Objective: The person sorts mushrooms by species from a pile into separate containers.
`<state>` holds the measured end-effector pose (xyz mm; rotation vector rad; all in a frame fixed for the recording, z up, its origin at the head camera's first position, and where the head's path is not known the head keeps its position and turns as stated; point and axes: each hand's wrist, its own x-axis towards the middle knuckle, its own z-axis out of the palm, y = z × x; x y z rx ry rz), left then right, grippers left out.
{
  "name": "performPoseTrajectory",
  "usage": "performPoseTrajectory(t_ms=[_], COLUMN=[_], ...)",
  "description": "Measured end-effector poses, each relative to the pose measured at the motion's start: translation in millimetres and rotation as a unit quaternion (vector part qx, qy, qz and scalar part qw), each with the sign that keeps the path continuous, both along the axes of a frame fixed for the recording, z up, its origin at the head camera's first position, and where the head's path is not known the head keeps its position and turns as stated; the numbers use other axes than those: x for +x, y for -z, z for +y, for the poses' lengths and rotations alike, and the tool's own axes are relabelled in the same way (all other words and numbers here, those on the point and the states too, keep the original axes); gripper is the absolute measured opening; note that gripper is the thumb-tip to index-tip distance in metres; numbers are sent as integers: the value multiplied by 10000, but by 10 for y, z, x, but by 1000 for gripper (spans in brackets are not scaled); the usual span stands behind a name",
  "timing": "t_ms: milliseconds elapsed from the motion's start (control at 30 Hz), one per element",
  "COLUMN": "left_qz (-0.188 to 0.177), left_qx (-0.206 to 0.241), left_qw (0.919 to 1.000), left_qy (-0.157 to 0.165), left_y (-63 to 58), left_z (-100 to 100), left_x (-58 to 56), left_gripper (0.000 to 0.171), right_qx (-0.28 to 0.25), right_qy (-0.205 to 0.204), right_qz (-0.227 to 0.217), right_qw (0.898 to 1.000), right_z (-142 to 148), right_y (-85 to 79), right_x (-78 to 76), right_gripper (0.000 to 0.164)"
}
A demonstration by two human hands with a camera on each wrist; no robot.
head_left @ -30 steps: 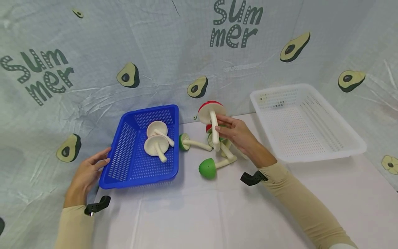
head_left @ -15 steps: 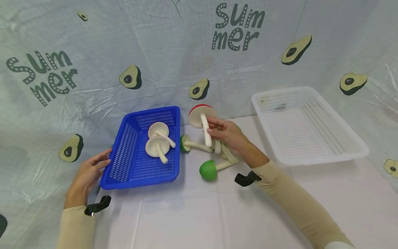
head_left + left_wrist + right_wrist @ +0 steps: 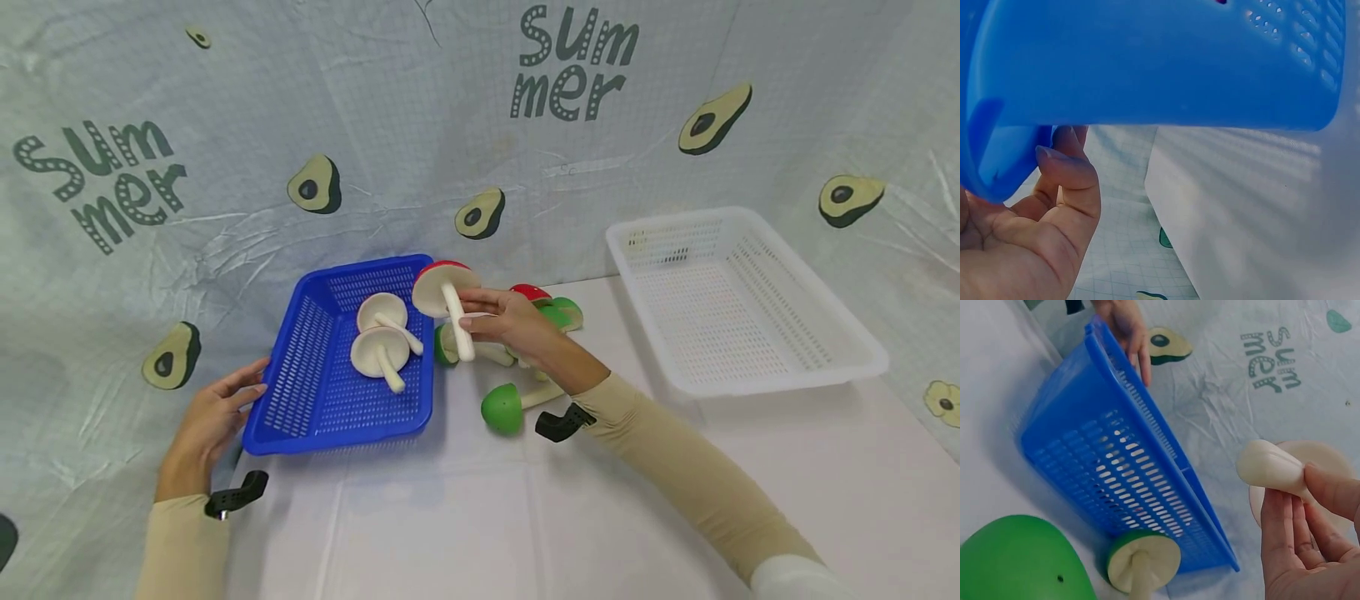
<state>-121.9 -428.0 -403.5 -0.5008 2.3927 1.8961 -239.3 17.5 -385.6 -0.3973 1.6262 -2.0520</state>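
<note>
Pinching a red-capped mushroom (image 3: pixel 452 302) by the blue basket (image 3: pixel 330 400)

Reading the clock around the basket in the head view, 12 farthest away. Holding the red-capped mushroom by its stem in the right hand (image 3: pixel 510 321), raised off the desk (image 3: pixel 450 517). Overlapping the basket's rim at 2 o'clock with the cap, angling the stem down toward 5. Cannot tell whether above the basket or just outside. Gripping the rim at 9 o'clock with the left hand (image 3: pixel 213 417), curled at the edge. Can see two upturned mushrooms (image 3: pixel 380 352) inside, stems toward 4 and 5; a green-capped mushroom (image 3: pixel 444 344) just beside the wall at 3 o'clock; another green-capped one (image 3: pixel 502 409) farther out between 3 and 4; more mushrooms (image 3: pixel 561 315) partly hidden by the right hand; a white basket (image 3: pixel 738 317) well apart toward 3.
</note>
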Motion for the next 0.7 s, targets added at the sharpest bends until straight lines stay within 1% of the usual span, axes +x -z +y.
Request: performPoseTrajectory(t_ms=[133,267,333,567,700], left_qz=[-54,-82,-67,57,109], left_qx=[-193,-372,-386,57,57], left_qw=[9998,9993,9992,10000,9999], left_qy=[6,38,57,52,91], left_y=[-8,-8,-7,-9,-10], left_z=[7,9,7,-5,-9], left_x=[2,1,5,28,24], left_gripper=[61,61,61,62,63], right_qx=[189,198,183,350,404], right_qy=[-87,-307,-416,-701,-840], right_qz=[19,98,121,86,46], right_qw=[9998,9993,9989,9969,9956], right_z=[-138,-265,-323,-529,-635], right_y=[-20,-29,-25,-21,-40], right_x=[-8,-7,-8,-19,-17], right_gripper=[53,53,53,52,54])
